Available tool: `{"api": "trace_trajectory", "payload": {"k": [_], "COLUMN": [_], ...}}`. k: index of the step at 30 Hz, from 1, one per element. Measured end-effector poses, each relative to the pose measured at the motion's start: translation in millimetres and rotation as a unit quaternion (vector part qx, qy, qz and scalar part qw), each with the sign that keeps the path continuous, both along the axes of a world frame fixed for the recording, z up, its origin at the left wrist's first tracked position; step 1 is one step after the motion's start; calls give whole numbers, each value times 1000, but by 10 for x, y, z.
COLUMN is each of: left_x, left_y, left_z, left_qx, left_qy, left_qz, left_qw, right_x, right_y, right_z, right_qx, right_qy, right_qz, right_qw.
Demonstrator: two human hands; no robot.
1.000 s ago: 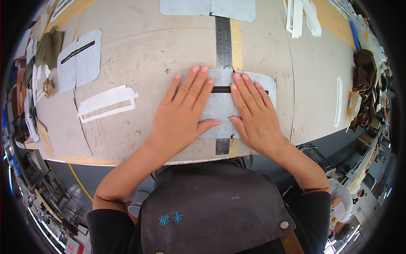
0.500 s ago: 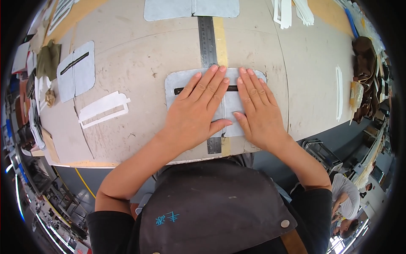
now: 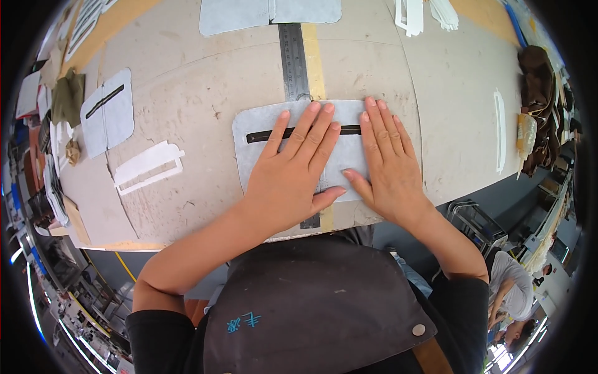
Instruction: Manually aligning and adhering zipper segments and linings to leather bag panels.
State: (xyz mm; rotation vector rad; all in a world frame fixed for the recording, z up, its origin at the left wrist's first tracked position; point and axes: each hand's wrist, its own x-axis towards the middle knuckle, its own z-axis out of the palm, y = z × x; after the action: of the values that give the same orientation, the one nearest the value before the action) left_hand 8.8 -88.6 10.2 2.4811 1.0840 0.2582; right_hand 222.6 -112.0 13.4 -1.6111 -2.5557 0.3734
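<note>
A pale grey rectangular panel with rounded corners lies flat near the table's front edge. Across its upper part runs a narrow slot with a black zipper in it. My left hand rests palm down on the panel's middle, its stretched fingers crossing the zipper. To its right, my right hand lies flat over the panel's right side, fingers extended and thumb pointing toward the left thumb. Both hands hide parts of the panel and the zipper's right end. A dark metal ruler passes beneath the panel.
Beside the ruler is a yellow strip. Another grey panel with a black slot lies at left, near a white cut-out frame. A further panel is at the far edge; white strips and brown material are at right.
My right hand has slid to the right over the panel, widening the gap between my hands and baring more zipper. My left hand stays flat. The whole view has shifted slightly.
</note>
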Motion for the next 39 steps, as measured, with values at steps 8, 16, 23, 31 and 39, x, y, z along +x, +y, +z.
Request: {"api": "trace_trajectory", "payload": {"k": [8,16,23,31,39], "left_x": [0,-20,-201,-852,-1020], "left_y": [-55,-96,-118,-161,-265], "left_z": [-83,-147,-139,-117,-40], "left_qx": [47,74,68,59,130], "left_qy": [21,19,-2,-141,-105], "left_qz": [9,35,60,188,162], "left_qw": [999,997,996,970,972], "right_x": [30,63,61,-499,-710], "right_y": [-18,-85,-92,44,83], "right_z": [-36,-86,-85,115,-47], "right_qx": [6,39,43,46,9], "right_qy": [8,7,-25,-31,21], "right_qz": [-10,-34,-48,31,81], "right_qw": [1000,999,998,998,996]}}
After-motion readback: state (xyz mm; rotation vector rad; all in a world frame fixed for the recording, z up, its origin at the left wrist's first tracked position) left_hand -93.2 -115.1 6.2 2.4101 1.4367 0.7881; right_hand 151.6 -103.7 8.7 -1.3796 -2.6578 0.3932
